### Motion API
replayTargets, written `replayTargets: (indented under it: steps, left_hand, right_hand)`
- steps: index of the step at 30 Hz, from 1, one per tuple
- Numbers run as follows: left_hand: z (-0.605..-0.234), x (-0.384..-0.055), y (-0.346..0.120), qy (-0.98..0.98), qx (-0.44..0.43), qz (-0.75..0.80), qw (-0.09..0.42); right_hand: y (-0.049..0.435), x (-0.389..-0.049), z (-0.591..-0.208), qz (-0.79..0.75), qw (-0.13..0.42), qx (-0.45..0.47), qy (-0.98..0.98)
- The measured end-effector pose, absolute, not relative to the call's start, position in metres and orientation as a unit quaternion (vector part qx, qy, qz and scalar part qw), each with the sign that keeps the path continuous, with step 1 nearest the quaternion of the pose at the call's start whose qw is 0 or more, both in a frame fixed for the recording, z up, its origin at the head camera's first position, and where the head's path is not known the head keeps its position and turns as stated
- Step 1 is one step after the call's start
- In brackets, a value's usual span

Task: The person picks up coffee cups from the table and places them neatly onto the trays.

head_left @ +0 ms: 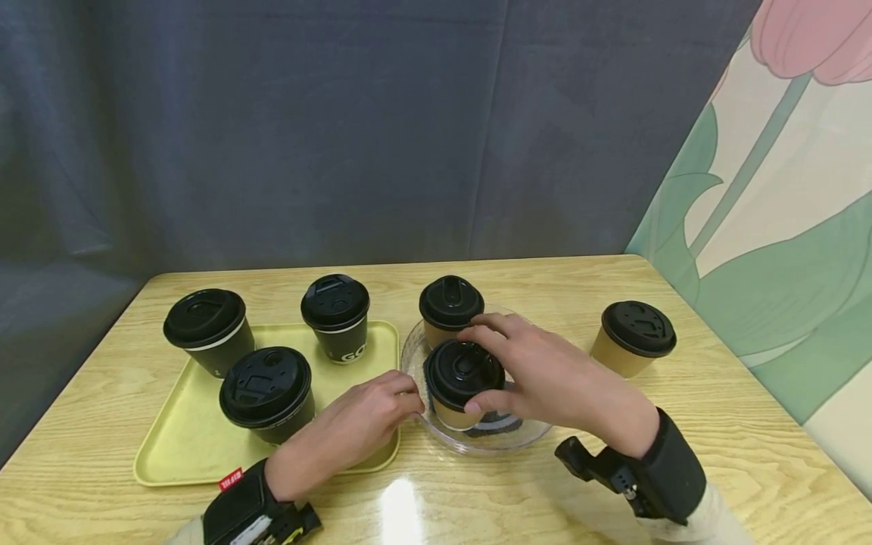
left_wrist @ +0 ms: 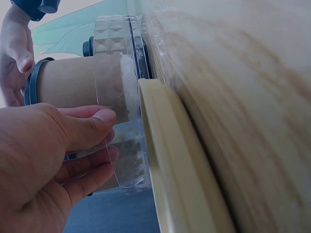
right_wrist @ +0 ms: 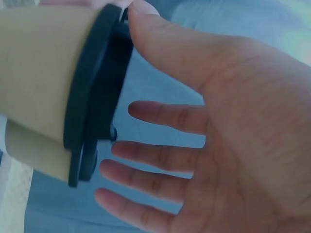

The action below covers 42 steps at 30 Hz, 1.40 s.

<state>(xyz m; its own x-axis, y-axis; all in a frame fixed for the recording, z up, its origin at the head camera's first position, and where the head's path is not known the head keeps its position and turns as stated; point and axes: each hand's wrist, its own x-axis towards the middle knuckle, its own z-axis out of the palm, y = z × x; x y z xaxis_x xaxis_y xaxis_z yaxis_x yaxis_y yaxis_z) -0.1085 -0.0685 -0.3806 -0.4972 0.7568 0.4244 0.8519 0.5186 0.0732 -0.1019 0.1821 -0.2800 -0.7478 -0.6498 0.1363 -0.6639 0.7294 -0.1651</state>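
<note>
A brown paper cup with a black lid (head_left: 465, 372) stands in a round clear plastic dish (head_left: 477, 448). Behind it in the dish is another lidded brown cup (head_left: 451, 303). My left hand (head_left: 371, 412) pinches the left rim of the dish, with thumb and fingertips at its edge in the left wrist view. My right hand (head_left: 538, 371) is over the front cup, its thumb by the lid's near side. Seen from the right wrist, the thumb tip (right_wrist: 145, 8) is right at the black lid (right_wrist: 97, 82), while the other fingers extend loosely, apart from it.
A yellow tray (head_left: 170, 446) lies left of the dish, close against it. Black lidded cups (head_left: 269, 393) stand on it, three in all. On the right, another brown cup with a black lid (head_left: 633, 341) stands on the wooden table (head_left: 722, 424). A dark curtain (head_left: 327, 136) hangs behind.
</note>
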Motion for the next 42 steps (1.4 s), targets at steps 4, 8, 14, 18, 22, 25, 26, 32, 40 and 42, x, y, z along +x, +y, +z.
replayTargets:
  steps: [4, 8, 14, 18, 22, 25, 26, 32, 40, 42]
  left_hand:
    - [-0.381, -0.109, -0.069, -0.852, -0.472, -0.142, 0.176]
    - [-0.381, -0.11, -0.069, -0.853, -0.47, -0.145, 0.175]
    - [-0.381, -0.11, -0.07, -0.858, -0.464, -0.144, 0.165]
    - [-0.381, -0.111, -0.07, -0.863, -0.458, -0.144, 0.161]
    - [-0.381, -0.111, -0.071, -0.863, -0.456, -0.143, 0.165]
    - [-0.381, -0.112, -0.071, -0.864, -0.455, -0.143, 0.162]
    - [-0.38, -0.112, -0.071, -0.864, -0.455, -0.145, 0.16]
    - [-0.38, -0.112, -0.072, -0.866, -0.451, -0.147, 0.159]
    - [-0.381, -0.113, -0.072, -0.868, -0.445, -0.145, 0.167]
    - [-0.381, -0.113, -0.072, -0.869, -0.443, -0.142, 0.17]
  right_hand:
    - [0.191, -0.105, -0.277, 0.106, 0.038, 0.344, -0.932]
    - [0.201, -0.11, -0.271, 0.112, 0.018, 0.317, -0.942]
    - [0.224, -0.12, -0.263, 0.121, 0.008, 0.276, -0.954]
    - [0.238, -0.126, -0.26, 0.121, 0.015, 0.256, -0.959]
    - [0.251, -0.131, -0.259, 0.116, 0.01, 0.228, -0.967]
    - [0.259, -0.136, -0.26, 0.112, 0.008, 0.21, -0.971]
    - [0.261, -0.138, -0.261, 0.11, 0.009, 0.206, -0.972]
    - [0.274, -0.144, -0.262, 0.107, 0.004, 0.184, -0.977]
    - [0.289, -0.151, -0.266, 0.109, -0.008, 0.162, -0.981]
    - [0.292, -0.152, -0.268, 0.109, -0.012, 0.155, -0.982]
